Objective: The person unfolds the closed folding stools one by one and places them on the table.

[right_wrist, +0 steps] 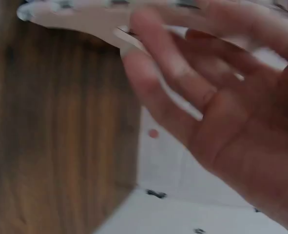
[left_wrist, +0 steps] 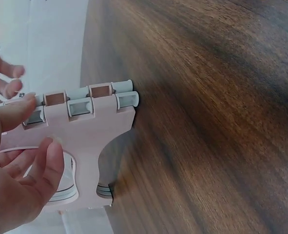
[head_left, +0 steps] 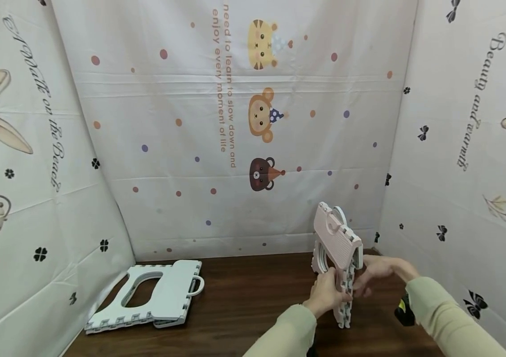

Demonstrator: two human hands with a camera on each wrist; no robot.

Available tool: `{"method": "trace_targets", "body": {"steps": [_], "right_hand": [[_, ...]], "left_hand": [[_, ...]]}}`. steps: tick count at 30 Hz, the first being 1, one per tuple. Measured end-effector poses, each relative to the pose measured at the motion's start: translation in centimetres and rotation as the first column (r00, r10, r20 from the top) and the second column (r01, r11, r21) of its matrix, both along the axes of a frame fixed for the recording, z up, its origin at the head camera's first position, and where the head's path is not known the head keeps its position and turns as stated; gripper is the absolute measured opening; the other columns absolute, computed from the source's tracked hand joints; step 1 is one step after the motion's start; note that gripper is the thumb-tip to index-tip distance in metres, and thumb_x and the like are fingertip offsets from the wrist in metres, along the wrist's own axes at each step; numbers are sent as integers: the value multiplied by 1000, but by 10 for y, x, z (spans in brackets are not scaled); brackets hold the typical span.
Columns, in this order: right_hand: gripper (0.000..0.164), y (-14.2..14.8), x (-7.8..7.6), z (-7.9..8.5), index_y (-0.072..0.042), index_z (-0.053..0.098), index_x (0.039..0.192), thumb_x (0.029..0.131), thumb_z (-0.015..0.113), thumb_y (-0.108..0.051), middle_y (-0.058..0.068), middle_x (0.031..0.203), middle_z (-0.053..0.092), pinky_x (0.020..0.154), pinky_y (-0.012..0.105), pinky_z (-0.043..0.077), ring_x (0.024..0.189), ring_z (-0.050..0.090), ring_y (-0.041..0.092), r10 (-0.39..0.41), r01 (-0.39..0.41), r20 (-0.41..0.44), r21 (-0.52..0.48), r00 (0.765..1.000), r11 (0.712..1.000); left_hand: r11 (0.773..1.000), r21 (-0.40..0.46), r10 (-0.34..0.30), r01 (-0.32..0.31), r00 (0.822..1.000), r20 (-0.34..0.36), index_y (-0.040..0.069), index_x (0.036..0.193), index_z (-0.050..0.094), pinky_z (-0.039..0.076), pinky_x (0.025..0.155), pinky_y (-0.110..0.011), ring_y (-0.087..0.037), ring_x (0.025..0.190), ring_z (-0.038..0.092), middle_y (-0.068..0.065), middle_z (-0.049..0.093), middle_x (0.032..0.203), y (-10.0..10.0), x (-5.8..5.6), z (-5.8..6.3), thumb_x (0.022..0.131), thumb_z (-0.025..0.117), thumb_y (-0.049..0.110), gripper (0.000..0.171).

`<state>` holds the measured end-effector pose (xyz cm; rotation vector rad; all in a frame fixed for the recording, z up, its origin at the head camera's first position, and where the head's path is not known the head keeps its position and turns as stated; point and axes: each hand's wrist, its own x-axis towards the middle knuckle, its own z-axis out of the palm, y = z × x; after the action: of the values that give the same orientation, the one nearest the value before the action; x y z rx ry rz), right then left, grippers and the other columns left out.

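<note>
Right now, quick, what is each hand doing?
Left hand: grips the pink folding stool, thumb and fingers on its side.
Right hand: fingers fairly straight, touching the stool's other side; no clear grip.

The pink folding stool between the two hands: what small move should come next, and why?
Probably pull the two sides a little apart. The pink folding stool stands upright and folded flat on the wooden table, its hinge knuckles closed together. The left hand grips one side, and the right hand touches the other with nearly straight fingers, so both are placed to spread it.
</note>
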<state>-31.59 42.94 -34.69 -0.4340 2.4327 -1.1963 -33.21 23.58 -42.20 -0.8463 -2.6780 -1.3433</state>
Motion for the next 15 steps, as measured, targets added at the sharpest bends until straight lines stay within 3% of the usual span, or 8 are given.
{"method": "trace_targets", "body": {"steps": [2, 6, 15], "right_hand": [[30, -4, -2, -11, 6, 58, 113, 89, 66, -10, 19, 96, 70, 72, 44, 58, 83, 69, 32, 37, -35, 35, -50, 999, 998], [27, -9, -4, -24, 7, 61, 105, 88, 68, -14, 15, 88, 71, 67, 40, 58, 75, 69, 25, 16, -19, -42, -79, 999, 997], [34, -2, -5, -25, 12, 57, 108, 84, 70, -8, 13, 96, 70, 70, 45, 59, 78, 70, 24, -18, 8, -101, -94, 995, 996]], "left_hand": [[1000, -2, 3, -3, 1000, -17, 20, 97, 58, 49, 62, -24, -5, 72, 60, 6, 65, 86, -1, -2, -1, 67, 89, 22, 43], [1000, -5, 5, -5, 1000, -31, 20, 97, 59, 49, 62, -24, -4, 72, 60, 7, 67, 88, -4, -4, -3, 67, 89, 22, 43], [998, -53, 26, -28, 999, -40, 23, 92, 58, 45, 58, -24, -3, 66, 55, 10, 62, 77, -14, -10, -3, 66, 90, 25, 41]]}}
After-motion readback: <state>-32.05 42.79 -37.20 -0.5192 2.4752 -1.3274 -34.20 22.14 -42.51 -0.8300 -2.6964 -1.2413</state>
